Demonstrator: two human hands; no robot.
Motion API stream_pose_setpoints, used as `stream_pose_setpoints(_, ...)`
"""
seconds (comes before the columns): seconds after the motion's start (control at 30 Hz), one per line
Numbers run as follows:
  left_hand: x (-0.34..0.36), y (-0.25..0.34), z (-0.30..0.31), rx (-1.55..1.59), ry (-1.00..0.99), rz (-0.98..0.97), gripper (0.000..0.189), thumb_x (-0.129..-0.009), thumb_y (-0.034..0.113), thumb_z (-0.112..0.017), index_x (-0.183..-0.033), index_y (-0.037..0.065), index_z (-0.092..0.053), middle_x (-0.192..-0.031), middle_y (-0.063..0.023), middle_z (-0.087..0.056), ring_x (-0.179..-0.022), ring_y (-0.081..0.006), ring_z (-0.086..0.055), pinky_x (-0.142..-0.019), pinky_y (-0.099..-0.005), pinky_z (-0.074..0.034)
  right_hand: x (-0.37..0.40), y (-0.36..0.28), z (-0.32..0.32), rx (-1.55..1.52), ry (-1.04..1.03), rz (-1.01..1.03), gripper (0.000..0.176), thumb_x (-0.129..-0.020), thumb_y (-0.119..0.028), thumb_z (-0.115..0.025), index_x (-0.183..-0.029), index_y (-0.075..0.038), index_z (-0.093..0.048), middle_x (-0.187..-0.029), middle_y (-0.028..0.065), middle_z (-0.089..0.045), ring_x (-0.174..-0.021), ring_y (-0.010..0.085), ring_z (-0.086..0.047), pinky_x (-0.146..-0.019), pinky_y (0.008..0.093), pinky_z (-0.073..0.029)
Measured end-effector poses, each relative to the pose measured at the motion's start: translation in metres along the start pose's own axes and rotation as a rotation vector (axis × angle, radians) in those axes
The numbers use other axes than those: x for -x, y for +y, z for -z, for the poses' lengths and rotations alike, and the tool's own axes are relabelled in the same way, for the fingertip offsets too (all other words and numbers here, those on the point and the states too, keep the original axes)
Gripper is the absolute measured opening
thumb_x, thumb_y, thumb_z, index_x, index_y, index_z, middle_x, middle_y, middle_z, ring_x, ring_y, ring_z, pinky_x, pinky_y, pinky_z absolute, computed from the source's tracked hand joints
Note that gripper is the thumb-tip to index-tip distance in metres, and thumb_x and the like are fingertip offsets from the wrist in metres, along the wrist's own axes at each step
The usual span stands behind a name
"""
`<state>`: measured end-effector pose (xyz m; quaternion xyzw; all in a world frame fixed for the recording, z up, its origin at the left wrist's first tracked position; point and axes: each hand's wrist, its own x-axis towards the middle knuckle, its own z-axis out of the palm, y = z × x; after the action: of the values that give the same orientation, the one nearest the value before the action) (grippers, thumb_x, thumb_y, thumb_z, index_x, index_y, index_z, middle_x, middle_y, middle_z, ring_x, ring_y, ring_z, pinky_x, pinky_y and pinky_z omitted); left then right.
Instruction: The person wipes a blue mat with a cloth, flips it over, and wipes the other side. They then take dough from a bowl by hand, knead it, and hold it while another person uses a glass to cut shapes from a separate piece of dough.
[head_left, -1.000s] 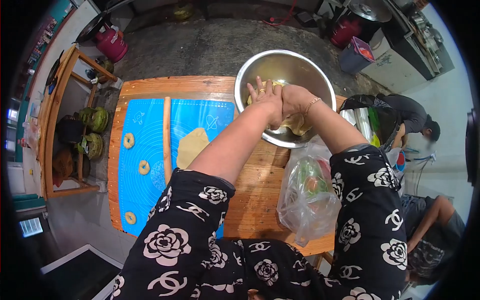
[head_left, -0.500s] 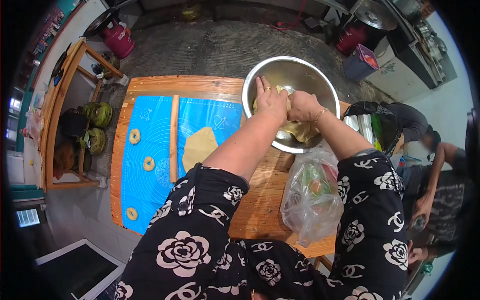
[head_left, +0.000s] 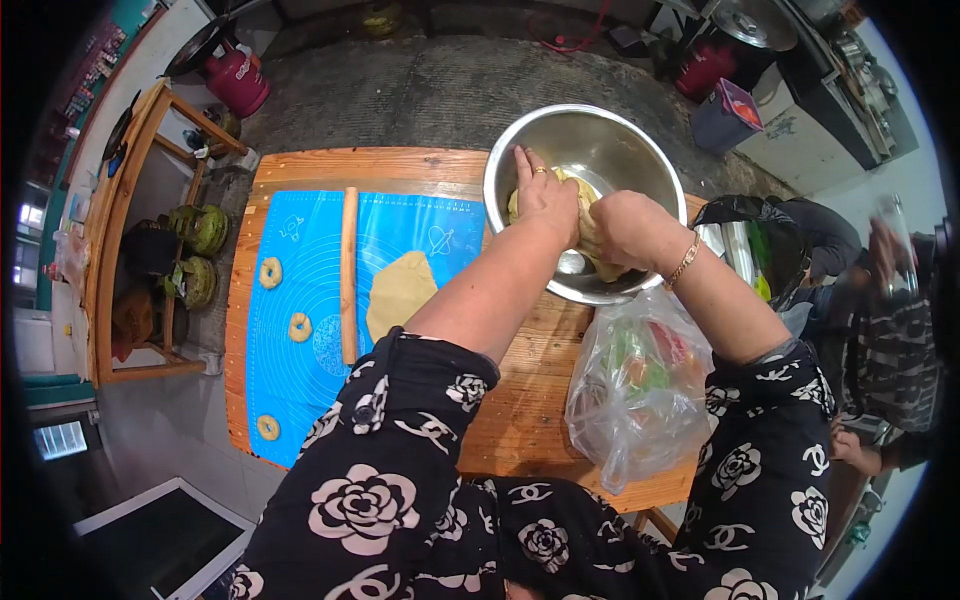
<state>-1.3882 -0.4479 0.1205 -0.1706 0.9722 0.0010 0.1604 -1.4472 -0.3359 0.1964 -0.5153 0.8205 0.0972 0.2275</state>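
A lump of yellow dough (head_left: 604, 268) lies in the large steel bowl (head_left: 640, 150) at the far right of the table. My left hand (head_left: 548, 204), wearing a ring, grips the left part of the dough against the bowl's side. On the right part, my right hand (head_left: 634, 230) is closed, its fingertips hidden behind the hand. Left of the bowl, a flat rolled sheet of dough (head_left: 400, 292) rests on the blue mat (head_left: 385, 215). Beside that sheet is a wooden rolling pin (head_left: 349, 275). Three dough rings, one of them the middle ring (head_left: 300, 327), sit along the mat's left side.
A clear plastic bag (head_left: 640, 390) with colourful contents lies on the wooden table (head_left: 520, 400), close to my right forearm. Another person's hand (head_left: 855, 450) shows at the right. A wooden shelf (head_left: 100, 250) stands to the left.
My right hand has shifted right and slightly toward me, its elbow swinging outward, while the left hand stays on the dough. The other person's arm at the right has moved.
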Motion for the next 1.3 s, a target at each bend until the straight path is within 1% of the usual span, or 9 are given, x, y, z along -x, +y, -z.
stream_pose_setpoints(0.07,0.003,0.001,0.003,-0.016,0.001,-0.031,0.069,-0.080,0.042,-0.069,-0.139,0.012,-0.052,-0.150,-0.0243,-0.042,-0.147,-0.0474,-0.019,-0.117,-0.0659,0.002,0.000,-0.006,0.006,-0.053,-0.045,-0.100,0.034,-0.065,-0.022,-0.086,-0.088,-0.004,-0.070,-0.091,0.0197,-0.070,-0.096,0.0366,-0.067,-0.088,0.0448,-0.051)
stream_pose_setpoints(0.17,0.006,0.002,0.004,-0.040,0.039,-0.059,0.068,-0.080,0.040,-0.071,-0.139,0.013,-0.053,-0.150,-0.0229,-0.042,-0.147,-0.0467,-0.020,-0.115,-0.0693,0.001,-0.016,-0.014,-0.004,0.220,0.182,-0.170,0.055,-0.061,-0.033,-0.091,-0.102,-0.003,-0.071,-0.102,0.0165,-0.072,-0.104,0.0336,-0.068,-0.089,0.0477,-0.050)
stream_pose_setpoints(0.27,0.002,0.001,-0.002,-0.036,0.052,-0.049,0.073,-0.077,0.044,-0.074,-0.139,0.012,-0.053,-0.149,-0.0222,-0.043,-0.147,-0.0459,-0.020,-0.116,-0.0692,0.000,-0.057,-0.003,-0.014,0.028,-0.127,-0.139,0.065,-0.060,-0.029,-0.091,-0.118,-0.010,-0.069,-0.116,0.0105,-0.071,-0.110,0.0275,-0.067,-0.094,0.0578,-0.044)
stream_pose_setpoints(0.37,0.000,0.001,-0.007,-0.006,0.062,-0.032,0.075,-0.077,0.047,-0.074,-0.140,0.011,-0.052,-0.149,-0.0220,-0.043,-0.147,-0.0456,-0.021,-0.116,-0.0681,0.000,-0.064,-0.003,-0.002,-0.035,-0.250,-0.234,0.065,-0.059,-0.028,-0.090,-0.118,-0.012,-0.070,-0.118,0.0072,-0.071,-0.111,0.0278,-0.067,-0.094,0.0542,-0.043)
stream_pose_setpoints(0.67,0.002,0.003,0.004,-0.048,0.022,0.023,0.069,-0.084,0.045,-0.066,-0.138,0.004,-0.053,-0.151,-0.0246,-0.041,-0.146,-0.0448,-0.023,-0.118,-0.0634,-0.001,-0.073,0.009,-0.017,0.004,-0.166,-0.302,0.045,-0.062,-0.023,-0.082,-0.104,-0.009,-0.075,-0.105,0.0113,-0.074,-0.104,0.0286,-0.070,-0.093,0.0511,-0.044)
stream_pose_setpoints(0.87,0.003,0.003,0.008,-0.042,0.019,0.034,0.070,-0.081,0.045,-0.068,-0.134,-0.001,-0.056,-0.149,-0.0259,-0.042,-0.146,-0.0458,-0.023,-0.120,-0.0594,-0.003,-0.050,0.017,-0.034,-0.087,0.082,-0.180,0.038,-0.066,-0.027,-0.077,-0.096,-0.005,-0.074,-0.096,0.0197,-0.073,-0.096,0.0350,-0.070,-0.091,0.0502,-0.047)
stream_pose_setpoints(0.97,0.001,0.002,0.007,-0.028,0.019,0.038,0.069,-0.081,0.045,-0.068,-0.132,-0.001,-0.058,-0.149,-0.0267,-0.042,-0.146,-0.0460,-0.022,-0.121,-0.0573,-0.002,-0.034,0.013,-0.030,-0.099,0.168,-0.130,0.032,-0.070,-0.030,-0.074,-0.091,-0.005,-0.073,-0.090,0.0200,-0.072,-0.092,0.0367,-0.069,-0.091,0.0486,-0.046)
stream_pose_setpoints(1.17,0.005,0.003,0.006,-0.041,0.022,0.028,0.060,-0.087,0.037,-0.062,-0.135,0.001,-0.058,-0.151,-0.0240,-0.041,-0.146,-0.0457,-0.023,-0.119,-0.0613,-0.001,-0.015,0.018,-0.038,-0.103,0.304,0.058,0.015,-0.071,-0.021,-0.071,-0.080,-0.009,-0.066,-0.086,0.0178,-0.069,-0.092,0.0377,-0.065,-0.090,0.0472,-0.043)
stream_pose_setpoints(1.3,0.005,0.003,0.006,-0.080,0.012,0.027,0.057,-0.087,0.036,-0.062,-0.133,0.003,-0.060,-0.150,-0.0230,-0.044,-0.146,-0.0464,-0.023,-0.118,-0.0628,-0.001,-0.004,0.016,-0.031,-0.151,0.338,0.153,0.013,-0.069,-0.014,-0.071,-0.076,-0.008,-0.063,-0.086,0.0176,-0.068,-0.092,0.0377,-0.063,-0.089,0.0460,-0.043)
